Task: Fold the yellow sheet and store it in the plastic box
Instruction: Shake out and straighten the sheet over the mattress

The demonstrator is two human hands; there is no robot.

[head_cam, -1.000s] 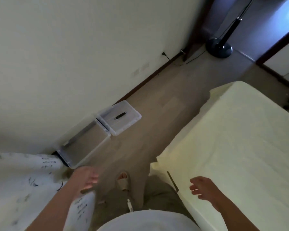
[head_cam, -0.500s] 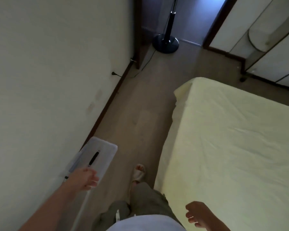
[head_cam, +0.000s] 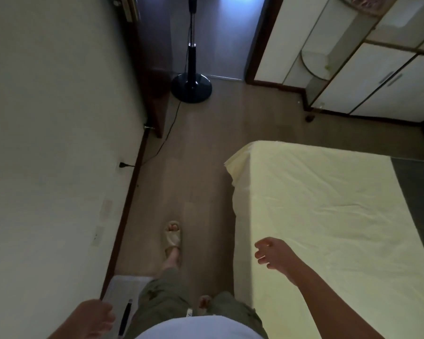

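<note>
Since the earlier frame the plastic box (head_cam: 123, 289) has slid to the lower left, while the yellow sheet (head_cam: 328, 216) lies spread on the bed at right, nearest the right hand (head_cam: 274, 255), both that and the left hand (head_cam: 96, 319) loosely open and empty.

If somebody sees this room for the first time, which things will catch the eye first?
The yellow sheet spread flat over the bed fills the right side, with the right hand hanging open above its near edge. Far ahead, a black fan stand stands on the floor by the doorway.
</note>
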